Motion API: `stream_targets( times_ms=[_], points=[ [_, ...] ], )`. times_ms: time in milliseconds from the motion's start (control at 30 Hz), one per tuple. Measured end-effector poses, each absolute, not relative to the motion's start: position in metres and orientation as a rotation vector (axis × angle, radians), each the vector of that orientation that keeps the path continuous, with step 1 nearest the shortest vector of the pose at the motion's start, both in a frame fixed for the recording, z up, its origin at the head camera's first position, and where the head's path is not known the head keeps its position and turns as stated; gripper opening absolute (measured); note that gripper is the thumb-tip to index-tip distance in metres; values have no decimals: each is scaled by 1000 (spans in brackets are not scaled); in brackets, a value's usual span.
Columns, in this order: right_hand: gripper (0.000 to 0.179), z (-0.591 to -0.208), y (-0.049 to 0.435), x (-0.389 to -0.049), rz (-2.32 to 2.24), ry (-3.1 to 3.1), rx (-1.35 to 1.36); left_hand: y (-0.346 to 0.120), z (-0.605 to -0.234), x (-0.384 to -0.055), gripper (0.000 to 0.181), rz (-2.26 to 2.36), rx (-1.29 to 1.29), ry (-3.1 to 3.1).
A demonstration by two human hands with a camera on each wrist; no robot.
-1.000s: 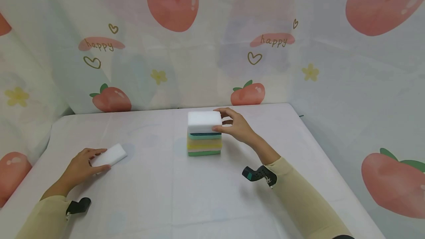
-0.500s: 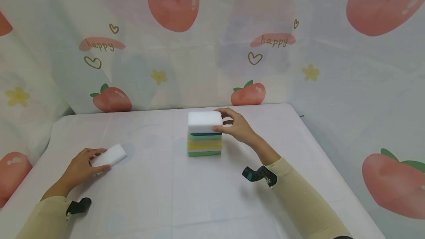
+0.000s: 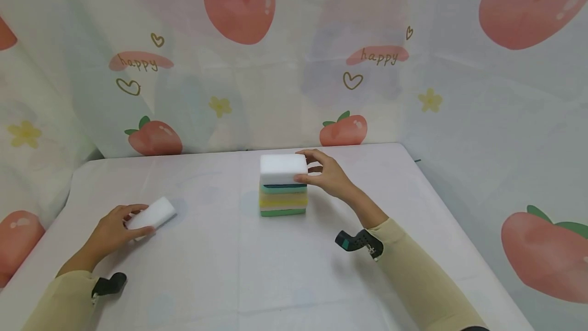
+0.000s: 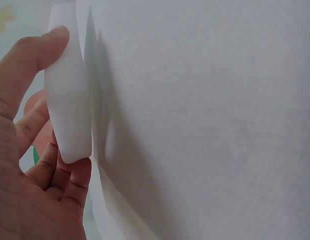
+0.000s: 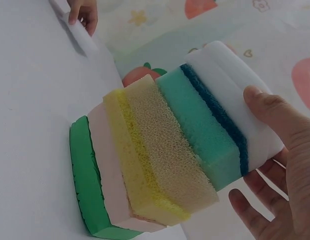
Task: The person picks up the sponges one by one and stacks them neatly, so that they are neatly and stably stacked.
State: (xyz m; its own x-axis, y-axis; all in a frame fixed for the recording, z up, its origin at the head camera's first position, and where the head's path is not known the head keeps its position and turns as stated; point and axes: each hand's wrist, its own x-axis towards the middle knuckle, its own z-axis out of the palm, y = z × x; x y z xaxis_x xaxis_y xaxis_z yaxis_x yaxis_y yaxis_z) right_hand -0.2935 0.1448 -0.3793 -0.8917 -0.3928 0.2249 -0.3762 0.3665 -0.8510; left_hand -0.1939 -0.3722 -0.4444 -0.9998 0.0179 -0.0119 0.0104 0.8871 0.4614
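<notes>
A stack of sponges stands at the middle of the table. At its foot is a green scouring layer [image 5: 90, 175] under a pink sponge [image 5: 112, 170]. Above come yellow and beige sponge [image 5: 165, 140] layers, then a teal sponge [image 5: 200, 130] with a dark blue scouring side. A white sponge [image 3: 281, 168] tops the stack. My right hand [image 3: 332, 175] pinches that top sponge at its right end, thumb on the near side. On the left, my left hand [image 3: 110, 230] grips another white sponge [image 3: 156, 212] between thumb and fingers; its far end is tilted up, close over the tablecloth.
A pale cloth covers the table [image 3: 239, 269]. Behind and at both sides hangs a curtain [image 3: 275, 80] printed with peaches, flowers and lettering. Each sleeve carries a black wrist camera mount, one on the left [image 3: 110, 285] and one on the right [image 3: 358, 241].
The white sponge in my left hand has tipped up slightly, its far edge rising, and the left thumb has shifted a little. My right hand and the stack look still.
</notes>
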Motion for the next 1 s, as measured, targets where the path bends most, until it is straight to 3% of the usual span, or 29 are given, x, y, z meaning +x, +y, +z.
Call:
stream_targets(
  times_ms=[1000],
  points=[
    [62, -378, 145, -293, -1608, 2572, -750, -359, -425, -208, 85, 726, 38, 2999]
  ],
)
